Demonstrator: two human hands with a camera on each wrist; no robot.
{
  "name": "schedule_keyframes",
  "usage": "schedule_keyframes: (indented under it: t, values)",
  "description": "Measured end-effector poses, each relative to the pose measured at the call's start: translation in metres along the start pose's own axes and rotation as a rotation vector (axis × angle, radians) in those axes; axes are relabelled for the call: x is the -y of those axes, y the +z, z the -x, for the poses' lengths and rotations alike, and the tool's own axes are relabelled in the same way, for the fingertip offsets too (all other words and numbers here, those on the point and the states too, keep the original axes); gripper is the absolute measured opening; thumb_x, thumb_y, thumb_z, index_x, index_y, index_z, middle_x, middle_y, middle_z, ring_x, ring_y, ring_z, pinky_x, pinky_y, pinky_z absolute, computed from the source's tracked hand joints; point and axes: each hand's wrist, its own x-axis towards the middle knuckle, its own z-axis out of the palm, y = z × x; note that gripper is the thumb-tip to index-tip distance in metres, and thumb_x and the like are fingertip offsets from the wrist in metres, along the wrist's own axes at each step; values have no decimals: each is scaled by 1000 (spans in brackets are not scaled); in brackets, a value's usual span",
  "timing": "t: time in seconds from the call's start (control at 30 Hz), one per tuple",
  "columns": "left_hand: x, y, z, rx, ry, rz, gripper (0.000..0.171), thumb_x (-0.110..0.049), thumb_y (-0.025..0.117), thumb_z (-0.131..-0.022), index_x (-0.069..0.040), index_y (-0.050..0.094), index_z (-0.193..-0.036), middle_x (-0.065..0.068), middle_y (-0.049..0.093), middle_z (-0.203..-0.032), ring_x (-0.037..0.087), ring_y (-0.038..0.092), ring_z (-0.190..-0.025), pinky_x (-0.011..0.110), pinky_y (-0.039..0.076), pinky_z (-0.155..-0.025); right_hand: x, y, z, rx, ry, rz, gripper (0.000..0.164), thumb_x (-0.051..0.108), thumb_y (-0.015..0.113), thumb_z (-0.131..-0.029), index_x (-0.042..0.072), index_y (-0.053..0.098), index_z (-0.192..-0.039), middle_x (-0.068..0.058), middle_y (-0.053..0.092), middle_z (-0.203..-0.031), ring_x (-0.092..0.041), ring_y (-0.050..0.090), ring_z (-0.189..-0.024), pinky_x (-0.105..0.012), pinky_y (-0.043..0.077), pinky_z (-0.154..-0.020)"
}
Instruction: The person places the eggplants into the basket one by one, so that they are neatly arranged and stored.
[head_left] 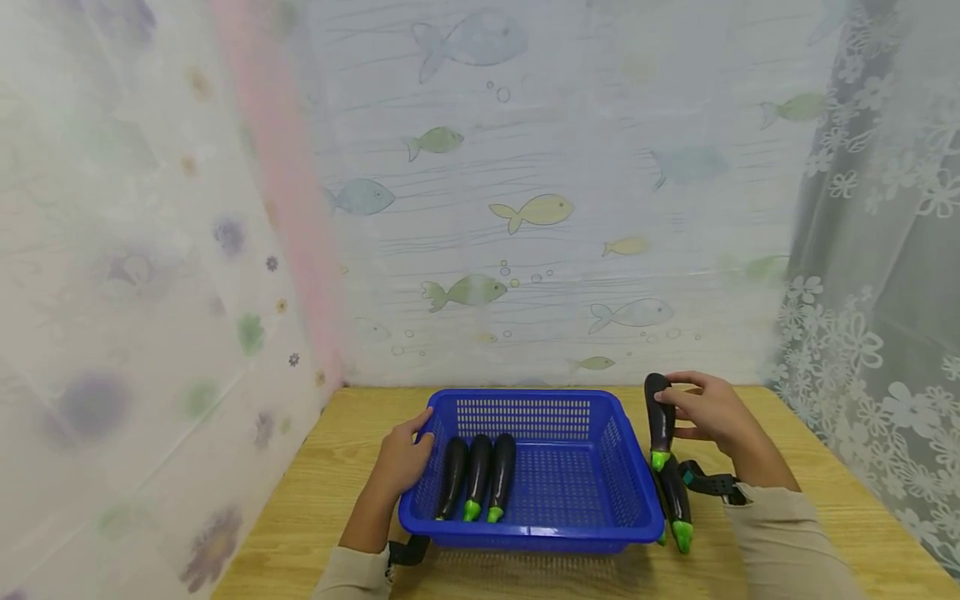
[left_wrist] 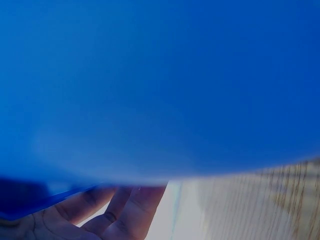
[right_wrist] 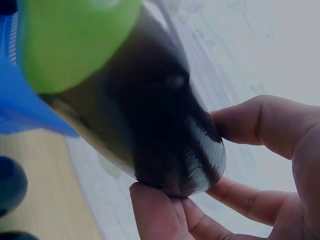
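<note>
blue basket (head_left: 528, 532) stands on the tabletop (head_left: 300, 508), three eggplants (head_left: 479, 471) in its left half. left hand (head_left: 402, 458) holds its left side; right hand (head_left: 708, 410), grip partly closed, pinches another eggplant (head_left: 661, 429) right of the basket.

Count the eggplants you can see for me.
6: three eggplants lie side by side in the blue basket, one eggplant is in the right hand, and two eggplants are on the table beside the basket, one partly hidden. More could be hidden.
</note>
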Motion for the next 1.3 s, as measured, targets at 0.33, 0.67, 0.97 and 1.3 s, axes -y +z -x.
schedule_keyframes:
  t: [0.33, 0.67, 0.97, 1.3]
  values:
    - [0, 0, -1, 3, -8, 12, 52, -21, 54, -102, -17, 52, -154, 20, 52, -154, 29, 63, -98, 33, 51, -68, 14, 22, -8, 17, -24, 5, 73, 32, 64, -101, 1, 33, -159, -35, 44, -148, -51, 59, -125, -47, 62, -83]
    - [-1, -1, 0, 13, 6, 4, 52, -20, 53, -102, -15, 52, -153, 22, 52, -154, 30, 64, -102, 35, 53, -71, 24, 43, -17, 37, -38, 4, 67, 28, 68, -98, 1, 41, -153, -32, 51, -139, -46, 63, -119, -48, 62, -82]
    - [-1, 0, 1, 1, 4, 0, 52, -21, 54, -101, -15, 53, -153, 20, 53, -153, 30, 63, -100, 35, 52, -70, 29, 64, -26, 81, -28, 30, 65, 28, 69, -96, 3, 45, -151, -31, 53, -138, -43, 64, -117, -48, 62, -81]
    - [-2, -2, 1, 5, 19, 2, 52, -19, 54, -101, -13, 53, -153, 21, 53, -153, 29, 62, -105, 40, 54, -79, 28, 95, -40, 124, -19, -22, 62, 18, 71, -93, -1, 47, -147, -32, 58, -132, -42, 68, -111, -51, 62, -73]
